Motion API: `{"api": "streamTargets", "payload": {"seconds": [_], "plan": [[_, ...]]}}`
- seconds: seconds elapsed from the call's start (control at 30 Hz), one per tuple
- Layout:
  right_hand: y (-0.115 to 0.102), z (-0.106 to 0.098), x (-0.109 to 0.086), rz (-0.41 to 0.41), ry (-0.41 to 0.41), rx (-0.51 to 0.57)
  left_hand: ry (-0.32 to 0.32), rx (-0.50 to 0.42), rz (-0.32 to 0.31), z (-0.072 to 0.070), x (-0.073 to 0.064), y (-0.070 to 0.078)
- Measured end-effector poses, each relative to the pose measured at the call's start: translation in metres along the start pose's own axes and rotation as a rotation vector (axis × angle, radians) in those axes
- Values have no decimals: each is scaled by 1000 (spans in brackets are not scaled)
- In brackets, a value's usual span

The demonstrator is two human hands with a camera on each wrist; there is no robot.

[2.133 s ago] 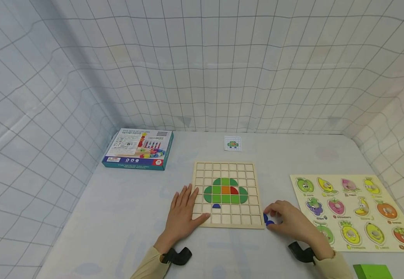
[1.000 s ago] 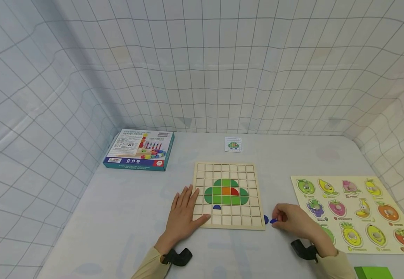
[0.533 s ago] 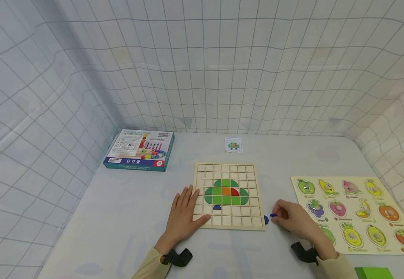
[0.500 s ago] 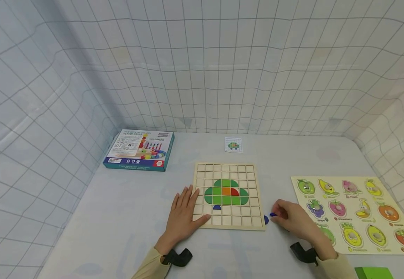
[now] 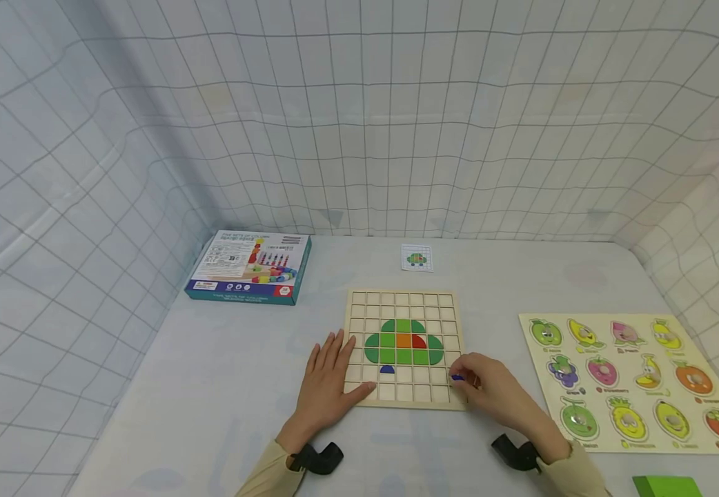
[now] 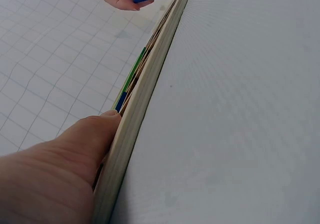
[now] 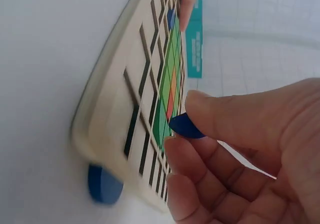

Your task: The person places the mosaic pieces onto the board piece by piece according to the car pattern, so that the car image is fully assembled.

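Note:
A wooden grid board [image 5: 403, 393] lies flat on the table, with green, orange and red tiles forming a shape in its middle. Just under the green row sits one blue half-round tile [image 5: 387, 369]. My left hand [image 5: 325, 386] rests with straight fingers on the board's left edge, the thumb over its lower left part. Over the board's right edge, my right hand [image 5: 486, 386] pinches another blue tile [image 7: 187, 126] between thumb and forefinger. In the right wrist view a further blue piece [image 7: 105, 185] lies on the table beside the board's corner.
A small pattern card [image 5: 417, 257] lies behind the board. At the back left is a printed box [image 5: 248, 268]. A fruit puzzle board [image 5: 548, 376] lies to the right, and a green block [image 5: 666, 486] sits at the front right. Gridded cloth [image 5: 390, 124] hangs behind.
My right hand has picked up a blue tile from the table and carried it left, over the board's right edge. My left hand stays in place.

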State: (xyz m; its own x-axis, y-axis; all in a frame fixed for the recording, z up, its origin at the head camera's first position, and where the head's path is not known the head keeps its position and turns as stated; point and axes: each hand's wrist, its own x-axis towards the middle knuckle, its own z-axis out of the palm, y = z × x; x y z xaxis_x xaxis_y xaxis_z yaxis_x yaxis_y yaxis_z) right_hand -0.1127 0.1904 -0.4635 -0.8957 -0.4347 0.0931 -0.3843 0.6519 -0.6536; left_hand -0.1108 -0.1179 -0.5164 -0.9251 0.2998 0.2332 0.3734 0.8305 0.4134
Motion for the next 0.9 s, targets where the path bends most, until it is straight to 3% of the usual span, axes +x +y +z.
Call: {"api": "streamTargets", "payload": {"seconds": [0.17, 0.4, 0.7, 0.9], "plan": [[-11, 11, 11, -28, -31, 65, -23, -4, -14, -1, 0, 0], [-22, 32, 26, -113, 35, 104, -22, -3, -12, 1, 1, -1], [-34, 49, 42, -70, 25, 119, 22, 14, 19, 1, 1, -2], [-39, 57, 49, -51, -1, 107, -4, 11, 1, 1, 1, -2]]}}
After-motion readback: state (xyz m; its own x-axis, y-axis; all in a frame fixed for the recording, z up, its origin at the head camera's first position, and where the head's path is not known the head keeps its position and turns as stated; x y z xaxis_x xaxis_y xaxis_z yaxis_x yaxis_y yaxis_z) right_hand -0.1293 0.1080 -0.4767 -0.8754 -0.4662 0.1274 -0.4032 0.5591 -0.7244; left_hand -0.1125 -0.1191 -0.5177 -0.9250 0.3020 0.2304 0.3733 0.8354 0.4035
